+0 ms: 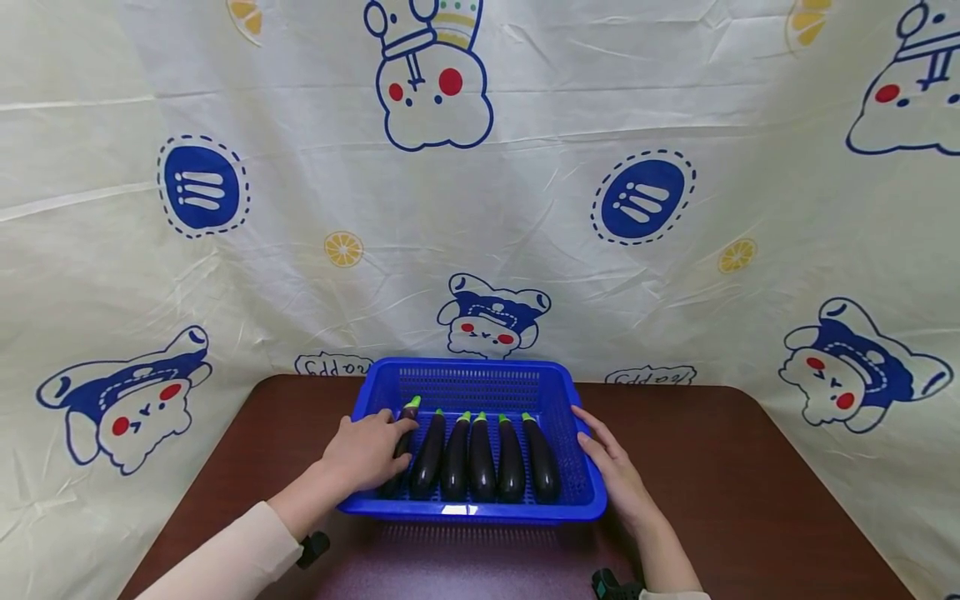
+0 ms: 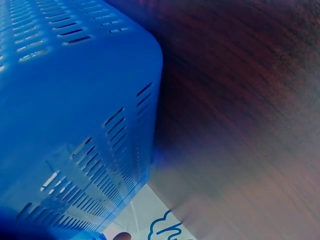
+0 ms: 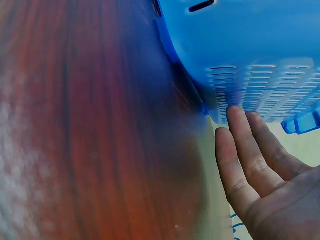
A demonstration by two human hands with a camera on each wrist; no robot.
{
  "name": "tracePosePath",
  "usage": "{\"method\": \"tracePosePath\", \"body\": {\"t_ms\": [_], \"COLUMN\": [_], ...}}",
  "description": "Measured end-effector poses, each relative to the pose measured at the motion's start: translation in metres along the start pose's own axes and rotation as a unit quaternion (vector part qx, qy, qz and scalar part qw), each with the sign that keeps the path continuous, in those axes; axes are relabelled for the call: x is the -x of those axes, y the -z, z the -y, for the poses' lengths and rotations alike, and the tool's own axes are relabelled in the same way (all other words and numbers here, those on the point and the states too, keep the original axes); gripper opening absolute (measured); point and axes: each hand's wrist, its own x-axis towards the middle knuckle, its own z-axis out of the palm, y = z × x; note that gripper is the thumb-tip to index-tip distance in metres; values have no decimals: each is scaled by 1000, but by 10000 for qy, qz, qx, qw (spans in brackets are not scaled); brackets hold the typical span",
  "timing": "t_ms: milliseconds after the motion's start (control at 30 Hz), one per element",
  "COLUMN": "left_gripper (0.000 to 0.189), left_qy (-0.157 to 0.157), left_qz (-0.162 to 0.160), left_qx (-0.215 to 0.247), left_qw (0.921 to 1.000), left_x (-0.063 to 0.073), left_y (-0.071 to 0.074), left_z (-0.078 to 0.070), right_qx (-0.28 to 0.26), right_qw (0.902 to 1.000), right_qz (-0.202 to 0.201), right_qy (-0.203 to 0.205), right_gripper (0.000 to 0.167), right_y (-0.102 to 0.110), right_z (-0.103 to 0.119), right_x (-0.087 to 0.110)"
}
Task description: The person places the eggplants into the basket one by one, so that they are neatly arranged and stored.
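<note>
A blue plastic basket (image 1: 465, 510) with slotted walls holds several dark purple eggplants (image 1: 482, 458), lying side by side with their green stem ends toward the far wall. My left hand (image 1: 367, 450) reaches over the basket's left rim and grips the leftmost eggplant (image 1: 412, 408), fingers and thumb across it, covering much of its length. In the left wrist view a fingertip (image 2: 121, 236) shows at the bottom edge, below the basket wall (image 2: 75, 115). My right hand (image 1: 618, 475) is at the basket's right side. Its fingers (image 3: 242, 145) are fairly straight, with tips at the slotted wall (image 3: 255, 85).
The basket rests on a dark brown wooden table (image 1: 720, 483), which extends to both sides of it. Behind the table hangs a pale cloth (image 1: 525, 217) printed with cartoon figures. Dark wrist devices (image 1: 313, 548) sit at both wrists.
</note>
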Motion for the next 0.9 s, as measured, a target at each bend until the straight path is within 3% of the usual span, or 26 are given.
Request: {"method": "tracePosePath", "body": {"t_ms": [900], "left_gripper": [50], "left_qy": [-158], "left_qz": [206], "left_qx": [-665], "left_qw": [9975], "left_x": [4], "left_y": [0], "left_z": [-2], "right_qx": [-34], "right_qw": [10000], "right_qz": [7], "right_qy": [-23], "right_gripper": [50], "right_y": [-1], "right_z": [2], "right_x": [1]}}
